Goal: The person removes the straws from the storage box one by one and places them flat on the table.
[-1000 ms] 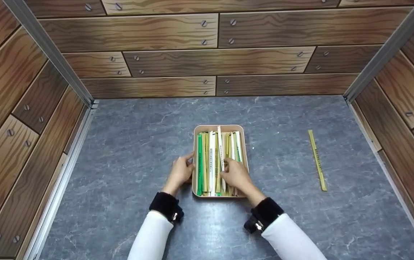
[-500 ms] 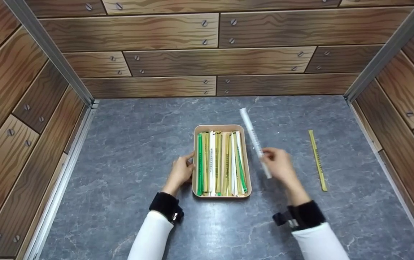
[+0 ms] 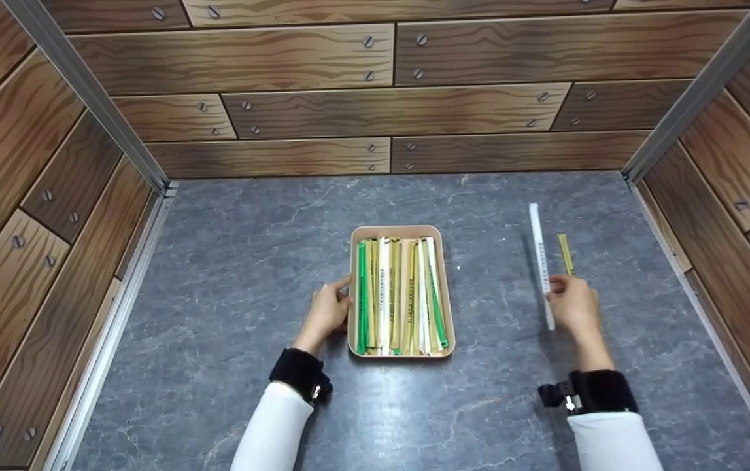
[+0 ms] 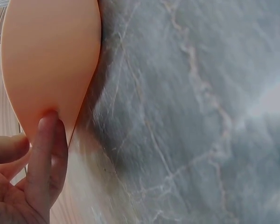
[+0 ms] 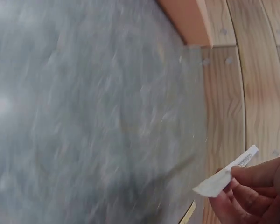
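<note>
One white packet (image 3: 541,258), long axis forward and slightly leftward, pinched by right hand (image 3: 575,306).

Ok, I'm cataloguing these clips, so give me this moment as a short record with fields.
left hand: touching the side of the tan tray
right hand: pinching a slim white packet
tray contents: slim packets in green, white and yellow
outside tray: yellow packet, partly hidden by the right hand
surface: gray marbled table
backdrop: wood-patterned panels
</note>
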The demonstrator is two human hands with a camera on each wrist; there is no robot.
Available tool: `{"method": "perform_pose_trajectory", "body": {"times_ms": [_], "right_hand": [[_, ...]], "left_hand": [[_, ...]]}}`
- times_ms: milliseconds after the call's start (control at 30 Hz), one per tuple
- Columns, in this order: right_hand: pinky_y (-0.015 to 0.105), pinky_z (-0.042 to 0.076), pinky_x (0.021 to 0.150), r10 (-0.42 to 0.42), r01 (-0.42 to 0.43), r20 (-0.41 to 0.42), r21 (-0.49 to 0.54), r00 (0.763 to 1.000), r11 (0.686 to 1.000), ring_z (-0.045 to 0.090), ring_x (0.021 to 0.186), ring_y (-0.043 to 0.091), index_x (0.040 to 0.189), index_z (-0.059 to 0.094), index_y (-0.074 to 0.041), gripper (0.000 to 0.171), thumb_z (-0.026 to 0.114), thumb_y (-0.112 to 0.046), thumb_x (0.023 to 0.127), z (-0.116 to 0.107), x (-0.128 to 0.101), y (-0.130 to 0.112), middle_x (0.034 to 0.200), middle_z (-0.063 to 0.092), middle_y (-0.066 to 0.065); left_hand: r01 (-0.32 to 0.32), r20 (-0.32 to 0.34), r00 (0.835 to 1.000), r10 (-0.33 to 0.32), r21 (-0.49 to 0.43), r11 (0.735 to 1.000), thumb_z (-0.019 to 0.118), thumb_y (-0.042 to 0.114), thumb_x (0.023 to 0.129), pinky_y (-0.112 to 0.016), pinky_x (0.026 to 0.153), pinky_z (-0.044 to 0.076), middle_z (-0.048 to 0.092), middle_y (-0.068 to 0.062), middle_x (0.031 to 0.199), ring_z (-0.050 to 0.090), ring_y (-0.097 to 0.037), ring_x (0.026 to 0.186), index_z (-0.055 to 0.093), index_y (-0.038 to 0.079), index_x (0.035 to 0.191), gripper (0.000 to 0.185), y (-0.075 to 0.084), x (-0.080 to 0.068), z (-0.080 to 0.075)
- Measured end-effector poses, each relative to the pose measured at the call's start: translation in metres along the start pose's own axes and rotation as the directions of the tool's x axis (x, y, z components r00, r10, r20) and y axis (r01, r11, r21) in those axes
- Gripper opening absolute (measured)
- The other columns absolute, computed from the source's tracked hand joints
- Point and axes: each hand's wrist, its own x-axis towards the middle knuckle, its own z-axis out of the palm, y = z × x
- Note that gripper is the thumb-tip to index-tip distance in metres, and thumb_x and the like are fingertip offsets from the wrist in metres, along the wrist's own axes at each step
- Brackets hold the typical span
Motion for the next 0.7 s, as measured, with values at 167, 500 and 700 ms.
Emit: {"method": "perform_pose_trajectory", "body": {"times_ms": [167, 500, 700], "right_hand": [[0.051, 0.05, 0.072, 0.103, -0.102, 0.012, -0.093, 0.995, 0.99, 0.062, 0.096, 0.043, 0.126, 0.062, 0.003, 0.04, 0.056, -0.004, 0.088, -0.003, 0.0, 0.02, 0.108, 0.067, 0.023], [0.06, 0.046, 0.062, 0.217, -0.205, 0.02, -0.257, 0.976, 0.944, 0.058, 0.094, 0.054, 0.122, 0.065, -0.004, 0.035, 0.054, -0.007, 0.088, 0.001, 0.003, 0.04, 0.11, 0.061, 0.035], [0.064, 0.046, 0.063, 0.196, -0.187, 0.001, -0.302, 0.981, 0.935, 0.057, 0.093, 0.058, 0.115, 0.068, -0.004, 0.031, 0.054, -0.006, 0.088, 0.003, 0.005, 0.044, 0.108, 0.059, 0.039]], "left_hand": [[0.017, 0.007, 1.0, -0.017, -0.024, 1.0, 0.058, -0.003, 0.091, -0.029, 0.052, 0.054, 0.069, -0.014, 0.082, 0.062, -0.017, 0.063, 0.052, 0.007, 0.142, 0.052, -0.001, -0.001, 0.0], [0.005, 0.0, 1.0, -0.005, -0.021, 1.0, 0.057, -0.003, 0.09, -0.029, 0.052, 0.054, 0.07, -0.013, 0.083, 0.063, -0.017, 0.065, 0.053, 0.006, 0.141, 0.052, -0.002, -0.002, 0.001], [0.003, -0.006, 1.0, -0.003, -0.011, 1.0, 0.057, -0.002, 0.091, -0.028, 0.053, 0.052, 0.07, -0.013, 0.085, 0.063, -0.018, 0.066, 0.053, 0.006, 0.141, 0.051, -0.001, -0.001, 0.001]]}}
